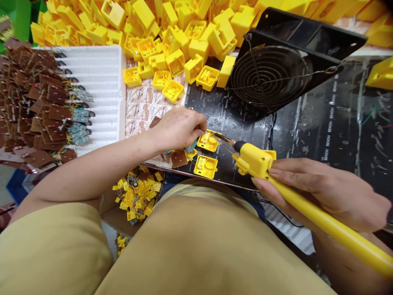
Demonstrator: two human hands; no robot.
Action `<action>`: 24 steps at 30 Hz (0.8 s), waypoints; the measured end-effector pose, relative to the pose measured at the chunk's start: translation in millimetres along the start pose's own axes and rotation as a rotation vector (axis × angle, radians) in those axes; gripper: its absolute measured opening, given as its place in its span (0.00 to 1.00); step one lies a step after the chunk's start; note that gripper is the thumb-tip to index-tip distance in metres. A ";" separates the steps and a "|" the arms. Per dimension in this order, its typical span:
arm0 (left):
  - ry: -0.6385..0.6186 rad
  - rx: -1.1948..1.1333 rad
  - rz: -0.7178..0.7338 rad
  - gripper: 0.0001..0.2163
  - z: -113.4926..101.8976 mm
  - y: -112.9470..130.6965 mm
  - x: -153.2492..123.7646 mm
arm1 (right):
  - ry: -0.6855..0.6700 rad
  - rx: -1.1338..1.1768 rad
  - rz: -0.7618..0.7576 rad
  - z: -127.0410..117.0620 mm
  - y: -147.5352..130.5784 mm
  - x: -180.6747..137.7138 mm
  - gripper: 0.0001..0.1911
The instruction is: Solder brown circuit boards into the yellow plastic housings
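Worktop: black-faced board, white capitals printed in lines across it. "BENCH" readable many times over, right side and close to the work; a slanting mark follows the H. White scrawls at far right, illegible.

Patterned sheet left of the board, brown line motifs on pale ground; no words I can make out.

Left hand: reaches over the sheet to the near yellow housing, which lies open side up on the board. Thumb and bent fingers drawn together at its upper-left edge; whether a wire is pinched there, cannot tell.

Right hand: fingers clamped on the yellow soldering iron, thumb below. Handle slopes to lower right; dark tip over the housing's upper right. Contact at the tip cannot be told.

Second yellow housing just below the first, speaker-type hole pattern inside. Brown circuit board just left of it.

Beyond: heap of yellow housings; black axial fan with round wire guard, tilted, no label legible. Left: white ribbed foam tray carrying piled brown circuit boards and green circuit boards. More yellow parts below the bench edge.
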State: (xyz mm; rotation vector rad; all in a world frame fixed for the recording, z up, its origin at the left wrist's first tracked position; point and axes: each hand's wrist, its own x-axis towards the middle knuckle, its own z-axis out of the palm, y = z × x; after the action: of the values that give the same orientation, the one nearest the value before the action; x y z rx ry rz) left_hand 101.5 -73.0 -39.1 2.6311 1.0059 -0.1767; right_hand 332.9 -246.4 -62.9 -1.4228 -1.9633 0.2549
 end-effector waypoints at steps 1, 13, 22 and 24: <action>-0.002 0.004 -0.009 0.11 0.2 1.3 1.7 | -0.002 -0.002 -0.004 0.8 -2.0 2.3 0.12; -0.058 0.042 -0.013 0.10 -3.5 6.6 14.5 | 0.042 -0.013 -0.313 -0.7 -4.5 24.9 0.14; -0.052 0.018 0.002 0.09 -3.6 6.0 17.0 | -0.026 -0.009 -0.193 -4.9 -8.0 21.2 0.06; -0.063 0.021 0.000 0.09 -4.2 6.4 17.9 | 0.020 -0.002 -0.290 -1.1 -7.7 24.0 0.11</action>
State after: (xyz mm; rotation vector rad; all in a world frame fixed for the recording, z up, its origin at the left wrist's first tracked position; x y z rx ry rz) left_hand 119.1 -64.8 -37.6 2.6266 0.9888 -0.2694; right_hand 323.8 -228.1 -48.1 -1.1182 -2.1221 0.1058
